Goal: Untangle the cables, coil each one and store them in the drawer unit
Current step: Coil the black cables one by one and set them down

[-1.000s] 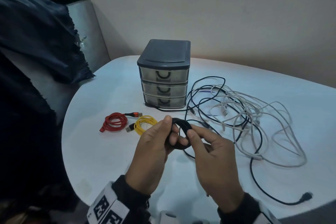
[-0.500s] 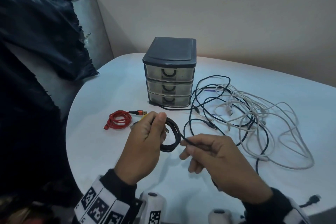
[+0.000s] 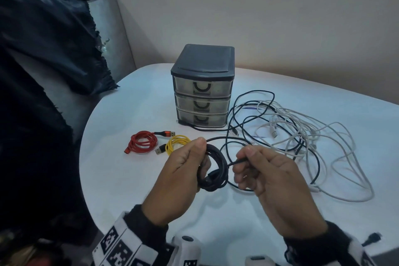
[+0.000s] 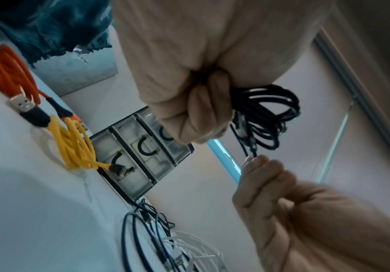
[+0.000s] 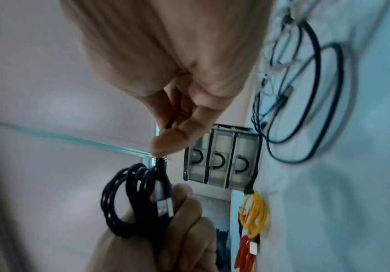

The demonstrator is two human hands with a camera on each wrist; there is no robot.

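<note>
My left hand point(image 3: 185, 168) grips a small coil of black cable point(image 3: 216, 170) above the white table point(image 3: 129, 179); the coil point(image 4: 268, 114) hangs from its curled fingers, a silver USB plug point(image 5: 165, 208) lying against the loops. My right hand point(image 3: 257, 168) pinches the loose end of that black cable point(image 5: 163, 165) just right of the coil. A red coiled cable point(image 3: 143, 141) and a yellow coiled cable point(image 3: 176, 143) lie on the table to the left. The dark drawer unit point(image 3: 204, 85) stands behind, all three drawers closed.
A tangle of white cables point(image 3: 306, 136) and black cables point(image 3: 244, 119) spreads over the table right of the drawer unit. A black plug point(image 3: 372, 238) lies near the table's front right edge. Dark cloth point(image 3: 43, 71) hangs at the left.
My right hand has come apart from the left and drawn the loose cable end out to the right. The left hand has kept hold of the coil.
</note>
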